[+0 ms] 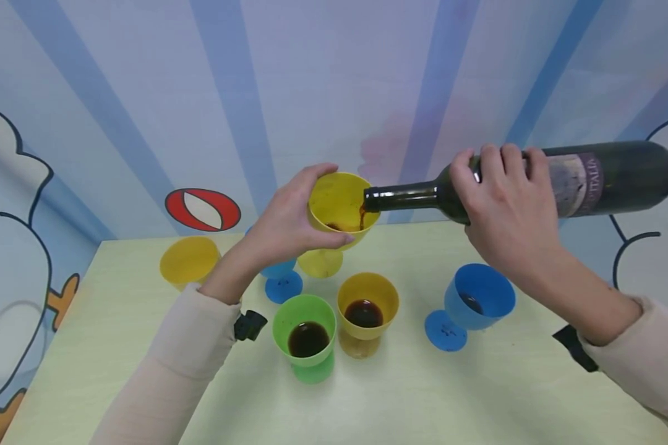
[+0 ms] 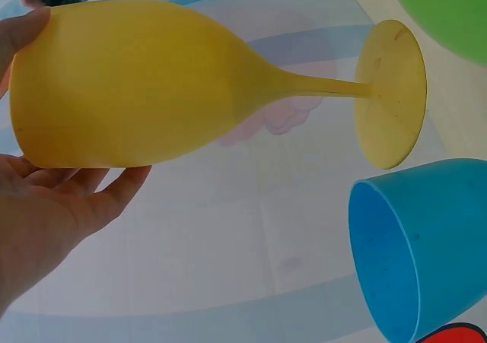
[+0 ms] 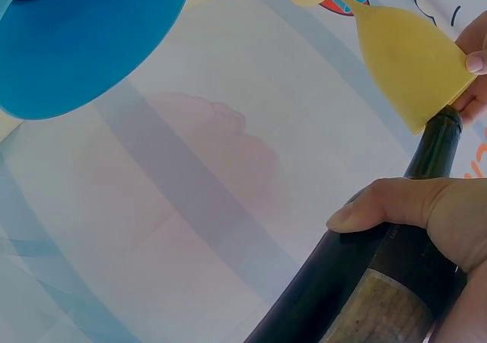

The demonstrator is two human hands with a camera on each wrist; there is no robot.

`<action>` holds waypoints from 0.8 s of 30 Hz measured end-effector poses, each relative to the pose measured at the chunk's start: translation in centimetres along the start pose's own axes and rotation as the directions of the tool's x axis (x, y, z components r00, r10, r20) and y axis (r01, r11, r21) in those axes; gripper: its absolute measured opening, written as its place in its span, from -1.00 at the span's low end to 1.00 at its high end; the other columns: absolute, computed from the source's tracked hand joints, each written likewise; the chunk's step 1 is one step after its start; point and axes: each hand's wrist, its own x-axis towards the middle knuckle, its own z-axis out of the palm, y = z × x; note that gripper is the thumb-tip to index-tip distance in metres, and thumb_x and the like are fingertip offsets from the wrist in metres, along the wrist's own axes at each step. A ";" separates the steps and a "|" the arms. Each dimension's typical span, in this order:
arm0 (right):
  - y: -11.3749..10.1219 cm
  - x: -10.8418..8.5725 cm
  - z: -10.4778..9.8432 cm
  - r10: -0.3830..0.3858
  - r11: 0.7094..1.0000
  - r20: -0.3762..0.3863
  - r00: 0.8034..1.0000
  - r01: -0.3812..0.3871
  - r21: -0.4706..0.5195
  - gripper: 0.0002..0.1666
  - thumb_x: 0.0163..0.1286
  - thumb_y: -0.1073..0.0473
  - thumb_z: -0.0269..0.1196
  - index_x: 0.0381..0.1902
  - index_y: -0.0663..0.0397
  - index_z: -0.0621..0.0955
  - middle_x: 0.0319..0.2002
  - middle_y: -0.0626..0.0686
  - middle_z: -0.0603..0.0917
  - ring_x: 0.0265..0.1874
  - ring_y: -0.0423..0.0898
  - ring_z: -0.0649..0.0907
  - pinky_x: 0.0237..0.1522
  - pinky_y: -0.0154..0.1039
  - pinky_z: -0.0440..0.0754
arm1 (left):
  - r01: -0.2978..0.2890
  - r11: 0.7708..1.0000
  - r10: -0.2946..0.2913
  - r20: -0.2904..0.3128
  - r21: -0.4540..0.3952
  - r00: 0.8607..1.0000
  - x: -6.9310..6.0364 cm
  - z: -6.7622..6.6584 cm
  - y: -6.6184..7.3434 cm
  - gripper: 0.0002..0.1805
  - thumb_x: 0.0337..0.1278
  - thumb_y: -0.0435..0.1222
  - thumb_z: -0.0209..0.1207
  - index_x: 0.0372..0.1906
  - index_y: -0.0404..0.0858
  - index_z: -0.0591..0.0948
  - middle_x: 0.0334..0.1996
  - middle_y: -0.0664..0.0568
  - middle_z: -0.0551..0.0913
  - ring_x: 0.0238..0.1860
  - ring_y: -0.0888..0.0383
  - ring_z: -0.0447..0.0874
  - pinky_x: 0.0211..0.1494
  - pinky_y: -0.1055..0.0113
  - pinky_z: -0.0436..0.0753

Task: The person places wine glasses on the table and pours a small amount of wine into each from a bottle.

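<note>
My left hand (image 1: pixel 289 216) grips a yellow goblet (image 1: pixel 339 201) round its bowl near the rim, thumb on one side and fingers on the other. In the left wrist view the yellow goblet (image 2: pixel 144 84) shows its whole stem and foot, lifted off the table. With my right hand (image 1: pixel 509 204) I hold a dark wine bottle (image 1: pixel 618 179) round its shoulder, almost level, its neck pointing left. The bottle's mouth is at the goblet's rim, and dark red-brown liquid runs from it into the bowl, where a little has pooled. In the right wrist view the bottle neck (image 3: pixel 437 145) meets the goblet.
A green goblet (image 1: pixel 304 309), an orange-yellow goblet (image 1: pixel 389 296) and a blue goblet (image 1: pixel 492 315) hold dark liquid on the pale table (image 1: pixel 401 395). Another orange-yellow goblet (image 1: pixel 189 262) stands left, and a second blue goblet (image 2: pixel 449 236) is partly behind my left hand. A striped backdrop (image 1: pixel 334 80) rises behind.
</note>
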 end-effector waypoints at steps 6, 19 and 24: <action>0.0 0.0 0.0 0.005 1.000 0.006 1.000 -0.005 0.005 -0.26 -0.18 0.34 0.40 -0.02 0.32 0.31 -0.15 0.41 0.43 -0.13 0.31 0.40 -0.03 0.22 0.33 | 0.011 1.000 -0.011 0.006 0.006 1.000 0.0 0.1 0.0 -0.07 -0.24 -0.23 0.40 0.31 -0.26 0.17 0.12 -0.08 0.35 -0.01 0.03 0.39 0.01 0.21 0.51; 0.0 -0.1 0.2 -0.011 1.000 -0.006 1.000 0.011 0.003 -0.28 -0.16 0.33 0.39 -0.03 0.32 0.31 -0.16 0.42 0.44 -0.15 0.31 0.40 -0.05 0.22 0.34 | 0.015 0.999 -0.016 0.024 0.040 1.000 0.0 0.0 0.2 -0.05 -0.23 -0.22 0.40 0.32 -0.28 0.15 0.18 -0.09 0.31 0.03 0.02 0.38 0.04 0.20 0.49; -0.1 -0.3 0.4 -0.029 1.000 -0.045 0.999 0.029 -0.004 -0.33 -0.14 0.34 0.36 -0.05 0.34 0.32 -0.19 0.41 0.45 -0.19 0.30 0.41 -0.10 0.21 0.35 | 0.015 0.999 -0.017 0.026 0.046 1.000 -0.1 0.0 0.1 -0.05 -0.24 -0.21 0.40 0.32 -0.28 0.16 0.18 -0.09 0.32 0.03 0.03 0.38 0.04 0.19 0.49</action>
